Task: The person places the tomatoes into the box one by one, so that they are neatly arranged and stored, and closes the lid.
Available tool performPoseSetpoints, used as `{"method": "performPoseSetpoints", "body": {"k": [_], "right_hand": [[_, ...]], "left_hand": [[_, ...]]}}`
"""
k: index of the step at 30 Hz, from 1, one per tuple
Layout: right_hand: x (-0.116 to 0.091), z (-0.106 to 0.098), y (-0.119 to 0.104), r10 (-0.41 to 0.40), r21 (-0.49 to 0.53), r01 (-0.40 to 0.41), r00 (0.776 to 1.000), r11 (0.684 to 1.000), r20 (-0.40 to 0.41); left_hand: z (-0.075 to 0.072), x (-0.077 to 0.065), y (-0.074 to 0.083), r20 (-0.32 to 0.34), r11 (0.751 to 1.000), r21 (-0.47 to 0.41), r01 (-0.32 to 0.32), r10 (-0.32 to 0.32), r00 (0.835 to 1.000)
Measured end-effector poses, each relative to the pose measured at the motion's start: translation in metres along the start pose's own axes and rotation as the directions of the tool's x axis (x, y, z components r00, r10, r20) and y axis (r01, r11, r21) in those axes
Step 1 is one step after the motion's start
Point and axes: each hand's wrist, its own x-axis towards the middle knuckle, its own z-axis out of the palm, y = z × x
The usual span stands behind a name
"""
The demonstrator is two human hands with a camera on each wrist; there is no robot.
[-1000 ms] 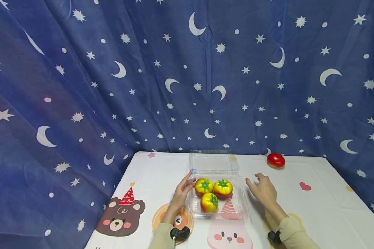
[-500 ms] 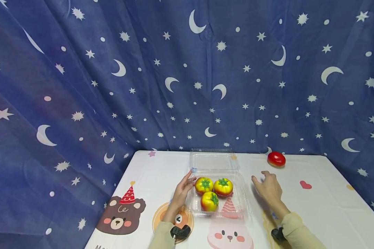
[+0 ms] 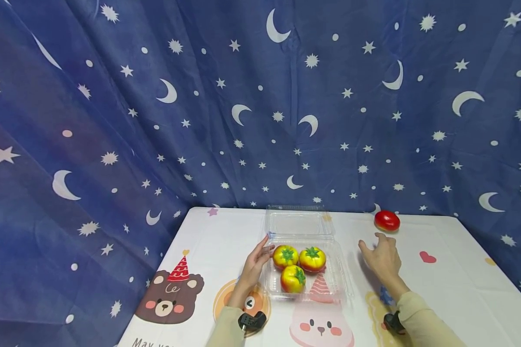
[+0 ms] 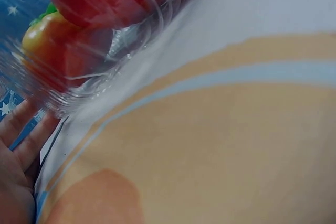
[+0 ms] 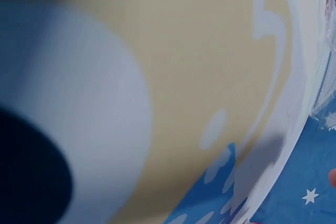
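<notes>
Now, out on the right, the right hand [image 3: 381, 259] hovered above the white printed tabletop [image 3: 451, 274], its fingers relaxed and spread, thumb well apart, nothing in their grasp. And just beyond those fingertips, towards the back edge, lay the glossy red oval fruit [image 3: 387, 220], near but apart, a narrow strip of white showing between.

Over to the left hand [image 3: 253, 270]: its fingers were extended, not curled round anything, and they reached the left side of the clear plastic hinged container [image 3: 336, 270]. Close in from the left wrist, two fingertips seemed to touch the ribbed wall's lower edge; how firmly, there was no telling.

Inside sat three round yellow-and-red fruits with green leafy tops [image 3: 293, 280], two at the back and one in front, bunched towards the left half, right beside the left fingers. The transparent lid [image 3: 299, 224] was flung open, lying towards the dark blue curtain [image 3: 226, 130] of white moons and stars. The red fruit, then, lay outside the container, behind and to its right. From the right wrist, mostly printed cloth filled the view.
</notes>
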Motion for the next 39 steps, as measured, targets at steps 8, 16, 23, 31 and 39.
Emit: {"method": "performPoseSetpoints", "body": {"k": [8,16,23,31,39], "right_hand": [[0.01,-0.001,0.001,0.02,-0.009,-0.02,0.999,1.0,-0.04],[0.026,-0.008,0.008,0.072,-0.03,-0.072,0.997,0.997,-0.001],[0.037,-0.014,0.01,0.11,-0.049,-0.108,0.993,0.993,0.052],[0.05,-0.016,0.014,0.201,-0.081,-0.194,0.975,0.978,0.091],[0.058,-0.018,0.021,0.217,-0.048,-0.213,0.971,0.976,0.101]], "left_hand": [[-0.001,0.0,0.0,0.001,0.999,-0.029,0.014,-0.014,1.0],[0.0,-0.001,0.001,-0.007,1.0,-0.02,0.012,-0.012,1.0],[0.0,-0.001,0.0,0.002,1.0,-0.012,0.004,-0.004,1.0],[-0.002,0.0,0.0,0.003,1.0,-0.008,0.001,-0.001,1.0],[-0.001,-0.003,0.001,-0.004,1.0,-0.017,0.004,-0.004,1.0]]}}
